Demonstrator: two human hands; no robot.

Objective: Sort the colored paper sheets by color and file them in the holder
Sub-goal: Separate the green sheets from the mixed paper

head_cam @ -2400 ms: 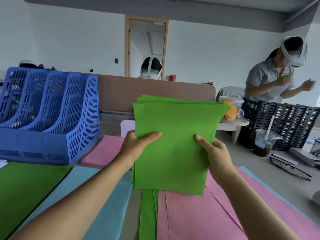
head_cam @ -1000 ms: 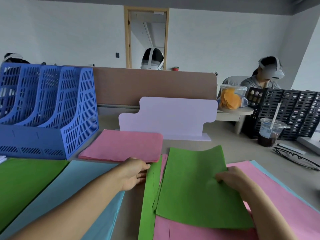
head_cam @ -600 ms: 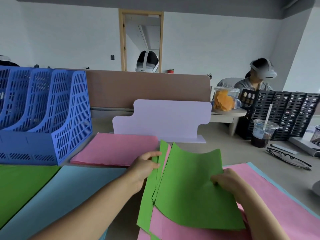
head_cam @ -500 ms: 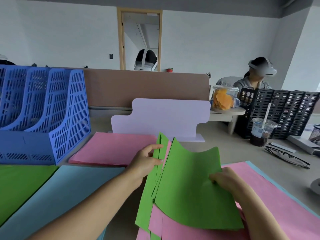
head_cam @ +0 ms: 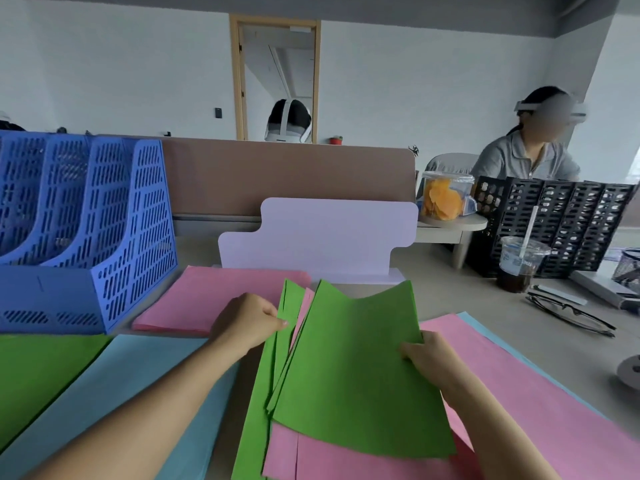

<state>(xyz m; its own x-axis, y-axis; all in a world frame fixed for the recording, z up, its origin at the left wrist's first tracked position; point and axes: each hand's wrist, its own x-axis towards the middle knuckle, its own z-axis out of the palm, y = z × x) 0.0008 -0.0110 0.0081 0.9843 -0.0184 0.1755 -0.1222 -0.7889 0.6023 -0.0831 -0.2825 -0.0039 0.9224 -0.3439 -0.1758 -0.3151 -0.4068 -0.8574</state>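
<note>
While between two hands [head_cam: 250, 323] [head_cam: 428, 359], one green sheaf [head_cam: 356, 379]; nearby, one blue holder [head_cam: 133, 237].

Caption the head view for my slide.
The left hand and right hand hold green paper sheets near blue plastic holder.

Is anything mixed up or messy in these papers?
Yes. A pink sheet pokes out between green sheets in the pile the left hand and right hand hold, so the colors are mixed there.

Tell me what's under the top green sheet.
Pink sheets show below the top green sheet at its near edge; more green sheets peek out left. The rest is covered.
</note>
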